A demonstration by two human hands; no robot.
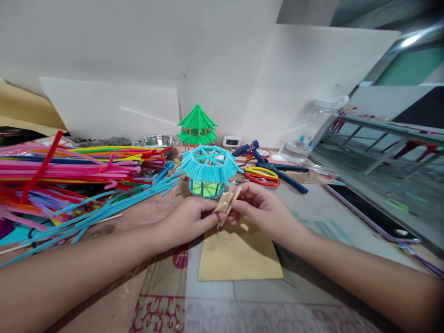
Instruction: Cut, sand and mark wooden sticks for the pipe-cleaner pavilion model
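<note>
In the head view, several short wooden sticks stand in a loose bundle between my hands. My left hand is closed on the bundle, thumb pressed against the near side. My right hand pinches a stick at the bundle's right edge, its other fingers curled and partly hidden. Beneath both hands lies a sheet of yellow card. Just behind them stands a small model with a light-blue pipe-cleaner roof that is open at the top. A green tiered pipe-cleaner roof rises farther back.
Colourful pipe cleaners are heaped at left, with blue ones reaching toward the middle. Behind my right hand are scissors, pliers and a glue gun. A clear jug and a phone occupy the right side.
</note>
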